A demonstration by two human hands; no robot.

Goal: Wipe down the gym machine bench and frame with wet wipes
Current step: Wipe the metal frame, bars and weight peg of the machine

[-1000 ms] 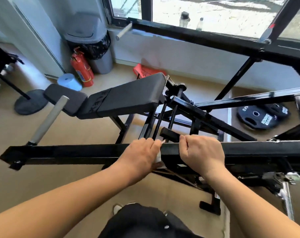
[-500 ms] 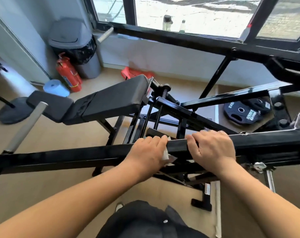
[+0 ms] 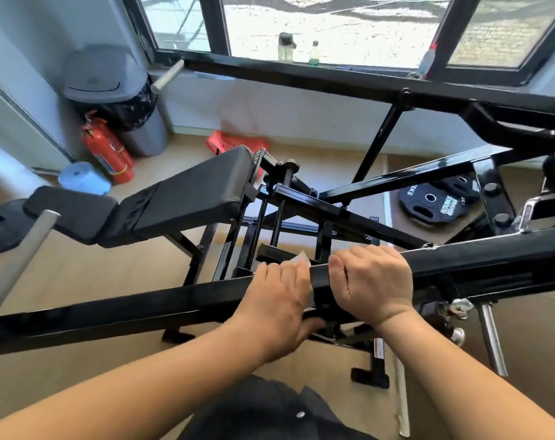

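Head view: nearest, the left hand (image 3: 279,300) curls its fingers (image 3: 282,276) over the black frame bar (image 3: 142,308), clamping a wet wipe (image 3: 302,260) whose corner pokes out past the fingertips. Just right of those fingers, the right hand (image 3: 374,281) wraps closed around the same bar. Beyond the fingers, to their left, sits the padded bench (image 3: 190,192).

- We saw the frame bar (image 3: 142,309) as smooth, glossy, black-painted metal.
- We found the bench pad (image 3: 187,198) covered in matt black, leather-like material.
- The wet wipe (image 3: 302,259) looked to us like thin white cloth.
- We noted a dull bare-metal peg (image 3: 22,258) and a matt grey plastic bin (image 3: 104,77).
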